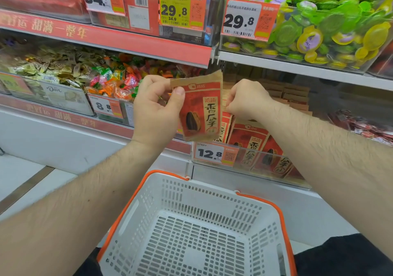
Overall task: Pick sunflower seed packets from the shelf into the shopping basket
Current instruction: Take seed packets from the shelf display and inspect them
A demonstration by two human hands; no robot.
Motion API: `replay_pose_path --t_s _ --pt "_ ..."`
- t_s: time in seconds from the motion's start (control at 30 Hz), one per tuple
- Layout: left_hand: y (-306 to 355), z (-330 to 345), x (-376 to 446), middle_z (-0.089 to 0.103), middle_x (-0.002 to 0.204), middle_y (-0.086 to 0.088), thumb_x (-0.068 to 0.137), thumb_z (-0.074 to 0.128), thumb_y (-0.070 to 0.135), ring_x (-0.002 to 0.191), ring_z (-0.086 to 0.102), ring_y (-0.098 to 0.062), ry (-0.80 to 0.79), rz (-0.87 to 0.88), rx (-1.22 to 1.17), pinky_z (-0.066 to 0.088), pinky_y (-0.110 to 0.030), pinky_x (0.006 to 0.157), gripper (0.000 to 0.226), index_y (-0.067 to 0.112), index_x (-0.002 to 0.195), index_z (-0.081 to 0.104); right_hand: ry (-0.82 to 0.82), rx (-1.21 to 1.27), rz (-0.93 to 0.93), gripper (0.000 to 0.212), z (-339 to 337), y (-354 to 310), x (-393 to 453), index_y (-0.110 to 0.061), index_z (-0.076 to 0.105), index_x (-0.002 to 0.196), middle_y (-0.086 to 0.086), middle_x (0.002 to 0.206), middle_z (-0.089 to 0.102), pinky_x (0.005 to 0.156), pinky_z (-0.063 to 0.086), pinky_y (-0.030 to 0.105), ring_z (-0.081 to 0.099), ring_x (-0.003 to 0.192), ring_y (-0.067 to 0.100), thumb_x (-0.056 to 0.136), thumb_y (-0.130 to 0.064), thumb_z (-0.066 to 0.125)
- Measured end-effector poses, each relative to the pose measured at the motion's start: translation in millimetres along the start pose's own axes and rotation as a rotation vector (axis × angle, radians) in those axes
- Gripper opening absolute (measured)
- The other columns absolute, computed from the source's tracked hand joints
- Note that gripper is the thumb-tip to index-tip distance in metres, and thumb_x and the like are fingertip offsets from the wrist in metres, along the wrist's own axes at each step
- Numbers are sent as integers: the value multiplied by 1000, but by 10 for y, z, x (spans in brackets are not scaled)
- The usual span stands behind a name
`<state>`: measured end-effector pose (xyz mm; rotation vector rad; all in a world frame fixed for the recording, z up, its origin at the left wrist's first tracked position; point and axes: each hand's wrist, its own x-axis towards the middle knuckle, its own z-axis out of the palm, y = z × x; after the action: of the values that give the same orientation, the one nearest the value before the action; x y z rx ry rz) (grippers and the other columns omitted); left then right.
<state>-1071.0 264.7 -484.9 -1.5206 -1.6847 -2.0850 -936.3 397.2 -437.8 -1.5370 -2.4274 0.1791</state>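
My left hand (155, 110) pinches a red and brown sunflower seed packet (201, 108) by its top left corner and holds it upright in front of the shelf. My right hand (247, 100) is curled just right of that packet, its fingers closed on the top of another packet in the bin; the grip itself is partly hidden. More seed packets (255, 146) stand in the clear bin behind a 12.8 price tag. The white shopping basket (212, 188) with an orange rim sits below both hands, with nothing in it.
A bin of wrapped candies (110, 78) lies left of the seed bin. Green and yellow jelly cups (323, 25) fill the upper right shelf. Red boxes with price tags (176, 10) stand on the upper left. The white shelf base (63, 135) runs behind the basket.
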Motion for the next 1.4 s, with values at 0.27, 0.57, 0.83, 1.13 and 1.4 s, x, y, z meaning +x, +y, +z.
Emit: replay_pose_path --t_s 0.27,0.57,0.83,1.13,1.4 --pt "9 -84 -268 71 86 -1 98 59 19 83 70 -19 -84 -414 -186 58 -38 74 15 23 86 68 275 410 -156 19 -49 -93 -343 -26 69 81 -11 87 64 73 47 21 59 82 8 87 -10 60" --pt "28 -49 -539 72 71 -1 103 49 11 57 68 -10 -127 -882 -486 50 -21 46 18 10 95 65 -208 927 33 7 363 -121 -959 -15 68 94 -2 81 69 48 44 15 60 55 -2 90 -20 70" --pt "-173 -240 -424 74 92 -8 95 60 11 80 69 -17 -589 -969 -285 59 -33 76 18 5 107 72 -226 1030 89 34 649 107 -1097 -13 67 78 -3 50 55 41 34 20 42 39 9 103 -28 50" --pt "-269 -272 -414 76 88 -7 73 66 20 81 73 -16 -735 -965 -456 63 -36 75 20 8 84 78 -226 1109 61 36 646 229 -1118 -15 72 79 2 55 58 46 38 22 44 42 11 104 -28 48" --pt "-252 -211 -508 74 110 -14 91 63 14 96 72 -25 -809 -882 -299 61 -42 81 23 8 113 69 -220 1181 101 37 632 245 -1095 -14 67 76 -2 48 53 42 35 21 41 39 10 104 -28 48"
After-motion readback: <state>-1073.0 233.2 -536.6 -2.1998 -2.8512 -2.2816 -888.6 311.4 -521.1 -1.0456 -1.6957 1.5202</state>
